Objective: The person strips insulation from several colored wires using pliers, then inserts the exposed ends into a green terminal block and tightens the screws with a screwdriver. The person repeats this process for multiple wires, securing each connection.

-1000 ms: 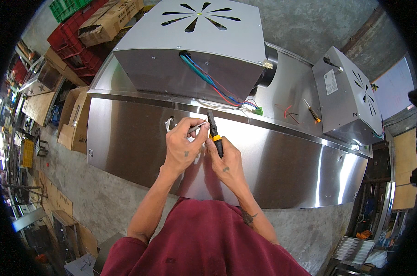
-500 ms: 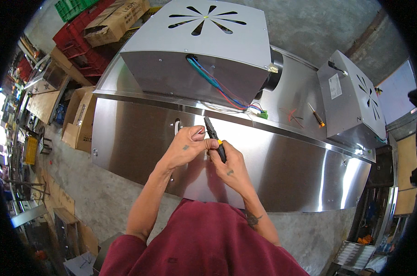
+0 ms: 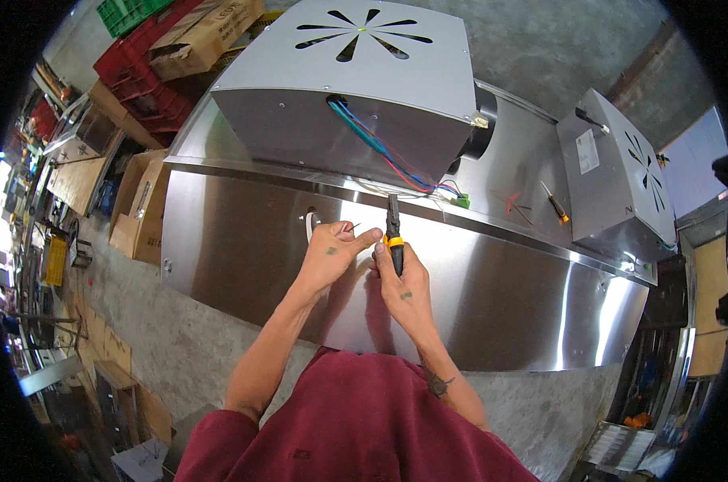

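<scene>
My right hand (image 3: 404, 285) is closed around the black and yellow handle of a pair of pliers (image 3: 393, 217), whose dark jaws point away from me. To its left, my left hand (image 3: 332, 251) pinches a thin wire; a short end of the wire (image 3: 356, 226) shows above the fingers. A white cable (image 3: 309, 228) comes out of a hole in the steel panel (image 3: 227, 229) and runs behind that hand. Both hands are above the panel, with the left thumb close beside the pliers. How far the wire runs inside my fist is hidden.
Beyond the panel stands a big grey metal box (image 3: 332, 120) with blue, red and green wires (image 3: 380, 149) ending at a green connector (image 3: 462, 201). A screwdriver (image 3: 555, 204) and red wire scraps (image 3: 515, 205) lie near a smaller box (image 3: 621, 177). Cardboard (image 3: 139, 209) stands left.
The pliers have swung upright and moved right, apart from my left hand. My left hand has shifted slightly right, still pinching the wire.
</scene>
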`<act>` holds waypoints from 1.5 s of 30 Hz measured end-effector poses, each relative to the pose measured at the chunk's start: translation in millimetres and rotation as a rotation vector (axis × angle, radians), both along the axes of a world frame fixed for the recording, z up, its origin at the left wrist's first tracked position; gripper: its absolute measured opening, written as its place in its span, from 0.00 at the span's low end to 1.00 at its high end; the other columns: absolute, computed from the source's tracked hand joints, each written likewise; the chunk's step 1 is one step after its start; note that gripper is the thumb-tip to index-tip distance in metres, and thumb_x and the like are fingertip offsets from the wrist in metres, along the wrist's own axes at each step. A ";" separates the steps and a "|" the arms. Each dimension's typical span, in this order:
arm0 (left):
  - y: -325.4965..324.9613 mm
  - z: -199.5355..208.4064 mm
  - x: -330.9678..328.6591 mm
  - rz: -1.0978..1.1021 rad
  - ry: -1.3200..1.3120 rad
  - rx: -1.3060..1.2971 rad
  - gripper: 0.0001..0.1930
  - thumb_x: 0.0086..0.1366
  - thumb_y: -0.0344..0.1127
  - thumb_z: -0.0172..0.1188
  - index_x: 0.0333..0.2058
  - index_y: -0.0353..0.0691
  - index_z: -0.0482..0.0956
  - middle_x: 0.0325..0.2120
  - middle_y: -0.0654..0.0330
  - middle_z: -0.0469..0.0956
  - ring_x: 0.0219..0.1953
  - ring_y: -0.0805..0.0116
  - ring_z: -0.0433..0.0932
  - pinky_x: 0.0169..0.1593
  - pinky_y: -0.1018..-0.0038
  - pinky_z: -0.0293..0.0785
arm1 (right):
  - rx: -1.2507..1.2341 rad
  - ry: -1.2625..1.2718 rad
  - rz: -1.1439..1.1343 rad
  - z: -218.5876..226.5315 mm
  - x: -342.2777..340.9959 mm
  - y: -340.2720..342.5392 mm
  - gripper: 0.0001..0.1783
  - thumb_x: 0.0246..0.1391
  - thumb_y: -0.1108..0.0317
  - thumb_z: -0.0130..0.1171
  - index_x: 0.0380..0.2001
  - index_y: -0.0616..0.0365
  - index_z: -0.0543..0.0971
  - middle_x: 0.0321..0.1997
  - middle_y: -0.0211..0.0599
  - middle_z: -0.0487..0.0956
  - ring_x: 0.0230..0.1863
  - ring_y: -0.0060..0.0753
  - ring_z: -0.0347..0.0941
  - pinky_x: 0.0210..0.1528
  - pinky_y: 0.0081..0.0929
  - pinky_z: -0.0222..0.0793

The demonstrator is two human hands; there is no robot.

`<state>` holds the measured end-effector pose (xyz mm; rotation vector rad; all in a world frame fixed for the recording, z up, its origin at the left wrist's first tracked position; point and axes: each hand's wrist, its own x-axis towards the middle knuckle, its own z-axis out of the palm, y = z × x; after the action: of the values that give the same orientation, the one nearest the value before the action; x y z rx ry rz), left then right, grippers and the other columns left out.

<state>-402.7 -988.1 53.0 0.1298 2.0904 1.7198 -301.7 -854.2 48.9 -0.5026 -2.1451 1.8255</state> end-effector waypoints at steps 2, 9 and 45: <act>-1.4 9.0 -0.2 0.001 -0.051 0.040 0.22 0.67 0.45 0.80 0.26 0.45 0.74 0.20 0.75 0.70 0.21 0.87 0.63 0.23 0.80 0.53 | -0.014 -0.011 -0.025 -1.2 -0.3 1.8 0.18 0.75 0.60 0.62 0.38 0.66 0.77 0.25 0.38 0.79 0.26 0.28 0.74 0.31 0.34 0.71; -3.6 0.3 -1.6 -0.016 0.079 0.012 0.18 0.68 0.37 0.76 0.27 0.39 0.74 0.21 0.69 0.72 0.21 0.80 0.65 0.25 0.74 0.58 | -0.111 0.033 0.060 36.7 0.5 6.6 0.11 0.72 0.65 0.67 0.47 0.63 0.82 0.31 0.22 0.79 0.31 0.11 0.70 0.35 0.17 0.69; 9.6 0.9 13.6 -0.120 0.409 0.281 0.12 0.79 0.32 0.63 0.50 0.32 0.72 0.40 0.61 0.78 0.41 0.79 0.77 0.48 0.76 0.76 | -0.198 0.213 -0.056 38.9 -4.8 4.3 0.10 0.69 0.73 0.67 0.49 0.64 0.79 0.30 0.19 0.74 0.28 0.10 0.68 0.30 0.15 0.66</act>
<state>-389.1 -978.5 53.9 0.7308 2.0375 2.0352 -306.4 -849.9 87.8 -0.3862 -1.8062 1.9740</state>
